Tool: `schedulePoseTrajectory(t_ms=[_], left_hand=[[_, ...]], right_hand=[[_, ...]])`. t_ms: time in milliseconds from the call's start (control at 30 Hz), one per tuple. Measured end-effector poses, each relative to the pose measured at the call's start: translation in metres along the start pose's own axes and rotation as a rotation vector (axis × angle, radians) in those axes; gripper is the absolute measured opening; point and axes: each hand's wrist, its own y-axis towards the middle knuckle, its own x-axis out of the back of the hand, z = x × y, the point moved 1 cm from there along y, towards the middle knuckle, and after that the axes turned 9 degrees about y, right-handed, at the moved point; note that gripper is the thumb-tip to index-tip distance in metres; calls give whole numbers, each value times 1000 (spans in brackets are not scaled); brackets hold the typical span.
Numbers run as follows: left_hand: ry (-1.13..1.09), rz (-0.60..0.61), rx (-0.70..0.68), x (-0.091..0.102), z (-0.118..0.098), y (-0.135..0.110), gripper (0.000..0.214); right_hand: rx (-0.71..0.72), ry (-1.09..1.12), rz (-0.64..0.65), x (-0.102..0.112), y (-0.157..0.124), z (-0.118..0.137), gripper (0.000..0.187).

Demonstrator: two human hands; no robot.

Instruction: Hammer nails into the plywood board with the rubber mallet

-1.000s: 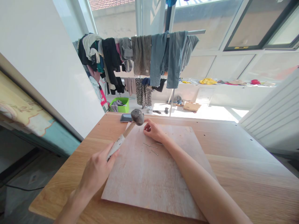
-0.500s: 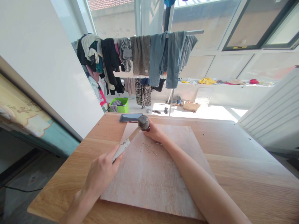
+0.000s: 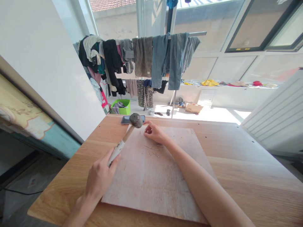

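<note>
My left hand [image 3: 100,173] is closed around the whitish grip of a mallet [image 3: 127,135]. Its thick dark grey head is raised above the far left part of a pale wooden board [image 3: 142,179]. My right hand [image 3: 153,131] rests near the board's far edge, index finger reaching forward and the others loosely curled, with a gap to the thumb. A small thin nail [image 3: 139,132] appears to stand upright in the board, left of those fingertips and apart from them. Several loose nails [image 3: 151,148] lie on the board, nearer to me than my right hand.
The board lies on a wooden table [image 3: 239,170]. A phone [image 3: 125,119] sits at the table's far edge, partly behind the mallet head. Beyond are a rack of hanging clothes [image 3: 142,56] and a green basket [image 3: 126,108]. White panels flank the table.
The mallet head has moved left and slightly up, away from my right hand, and my left hand has shifted left with it. My right fingers and the small nail now show.
</note>
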Motion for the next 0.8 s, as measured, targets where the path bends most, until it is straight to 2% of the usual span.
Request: schedulePoseTrajectory(t_ms=[67,167,300,367,467,567,633,733,800], left_hand=[[16,3,42,-3,9,0,49],[48,68,60,-8,21,2,49],[81,120,69,-11,25,2,47],[102,136,74,-12,22,2,46],[139,146,90,-11,17,0,45],[179,151,93,-8,12,-1,43],[207,152,85,-7,10,-1,42],[222,147,77,-6,9,-2,40],[219,137,66,-6,9,-2,39]], right_hand=[[-33,-9,37,3,0,6,52],[-98,-51,99,16,-1,18,53],[-173,-169,189,41,-3,43,35],[-192,-230,247,46,-5,59,26],[-197,-311,358,34,-10,84,22],[-206,-500,516,7,-17,103,26],[-218,-574,578,-7,-20,108,26],[-200,-530,587,-8,-17,102,26],[-161,-334,515,4,-11,89,24]])
